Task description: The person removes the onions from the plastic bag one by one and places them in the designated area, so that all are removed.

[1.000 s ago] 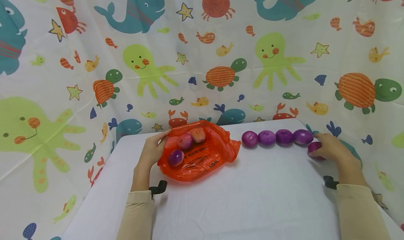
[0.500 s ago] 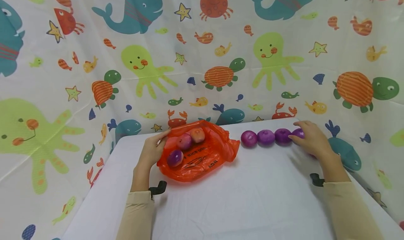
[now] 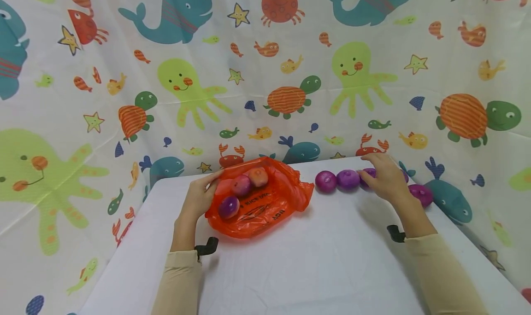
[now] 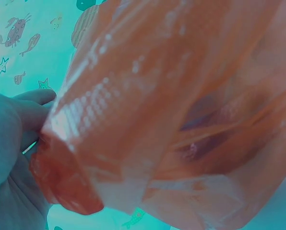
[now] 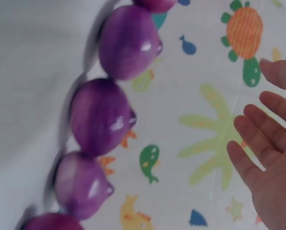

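Observation:
In the head view, my left hand (image 3: 198, 199) holds the rim of a translucent red plastic bag (image 3: 261, 216) with printed letters. Several onions show in the bag: a purple one (image 3: 228, 207), a pinkish one (image 3: 241, 185) and an orange-tinted one (image 3: 258, 177). The left wrist view shows the film bunched between thumb and fingers. To the right, my right hand (image 3: 386, 177) hovers with spread fingers over a row of red onions (image 3: 348, 180), partly hiding some. Its palm holds nothing in the right wrist view, where the onions (image 5: 102, 117) lie touching. Another red onion (image 3: 421, 195) sits at the right end.
A white-covered table (image 3: 315, 259) lies under everything. Behind it and at both sides hangs a curtain (image 3: 249, 98) printed with sea animals, close to the table's far edge. The onion row runs along that far edge, right of the bag.
My right hand has let go of the rightmost onion and moved left over the row, leaving that onion in sight at the end. The left hand and the bag have stayed put.

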{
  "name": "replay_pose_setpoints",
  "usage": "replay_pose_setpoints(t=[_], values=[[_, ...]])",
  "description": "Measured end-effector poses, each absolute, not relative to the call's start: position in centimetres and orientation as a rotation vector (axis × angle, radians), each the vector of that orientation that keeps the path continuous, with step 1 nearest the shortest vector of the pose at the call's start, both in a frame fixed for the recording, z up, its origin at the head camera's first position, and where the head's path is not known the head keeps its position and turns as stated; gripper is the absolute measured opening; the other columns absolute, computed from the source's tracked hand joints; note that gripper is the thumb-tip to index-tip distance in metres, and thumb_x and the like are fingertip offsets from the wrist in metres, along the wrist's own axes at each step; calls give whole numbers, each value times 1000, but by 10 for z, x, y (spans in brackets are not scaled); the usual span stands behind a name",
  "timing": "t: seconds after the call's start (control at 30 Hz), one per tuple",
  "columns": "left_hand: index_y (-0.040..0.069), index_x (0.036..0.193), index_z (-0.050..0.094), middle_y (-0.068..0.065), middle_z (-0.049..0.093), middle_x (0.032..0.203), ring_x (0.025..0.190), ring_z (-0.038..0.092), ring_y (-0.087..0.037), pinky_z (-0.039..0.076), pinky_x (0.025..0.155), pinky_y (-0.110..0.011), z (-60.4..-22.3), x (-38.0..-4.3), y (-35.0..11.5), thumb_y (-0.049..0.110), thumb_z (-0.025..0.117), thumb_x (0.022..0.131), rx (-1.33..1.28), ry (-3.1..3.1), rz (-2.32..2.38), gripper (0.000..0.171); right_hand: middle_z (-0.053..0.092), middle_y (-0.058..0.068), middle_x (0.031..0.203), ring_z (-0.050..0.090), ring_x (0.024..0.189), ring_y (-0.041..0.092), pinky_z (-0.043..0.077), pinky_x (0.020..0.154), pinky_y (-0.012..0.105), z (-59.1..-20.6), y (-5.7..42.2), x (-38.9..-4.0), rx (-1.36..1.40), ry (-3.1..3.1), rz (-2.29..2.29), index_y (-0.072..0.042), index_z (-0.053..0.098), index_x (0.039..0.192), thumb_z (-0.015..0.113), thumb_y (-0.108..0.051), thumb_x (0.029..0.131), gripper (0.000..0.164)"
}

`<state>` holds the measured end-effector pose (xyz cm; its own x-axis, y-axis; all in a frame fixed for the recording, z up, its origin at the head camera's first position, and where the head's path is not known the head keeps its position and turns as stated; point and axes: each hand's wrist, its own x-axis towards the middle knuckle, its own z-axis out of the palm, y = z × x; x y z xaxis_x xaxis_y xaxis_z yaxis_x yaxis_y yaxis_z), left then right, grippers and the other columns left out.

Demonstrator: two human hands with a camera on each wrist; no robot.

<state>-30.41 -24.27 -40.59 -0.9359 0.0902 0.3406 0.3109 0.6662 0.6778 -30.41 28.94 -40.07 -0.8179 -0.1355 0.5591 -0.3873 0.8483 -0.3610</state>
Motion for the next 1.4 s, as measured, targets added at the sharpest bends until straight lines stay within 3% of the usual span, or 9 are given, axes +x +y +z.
replay_pose_setpoints(t=[0.57,1.4], values=[[24,149,59,-13,64,146,134,61,-38,57,101,-52,-406,-303,-244,15,55,108,-323,-2603,-1136,42,64,14,136,57,132,35,53,107,58,-383,200,-308,546,-2414,782,-7,66,131,80,-18,92,43],[23,148,60,-11,64,146,135,61,-37,57,102,-52,-402,-302,-244,16,55,108,-332,-2587,-1151,41,65,10,133,58,129,27,54,109,46,-373,89,-296,905,-2306,907,-8,68,128,78,-22,95,37]])
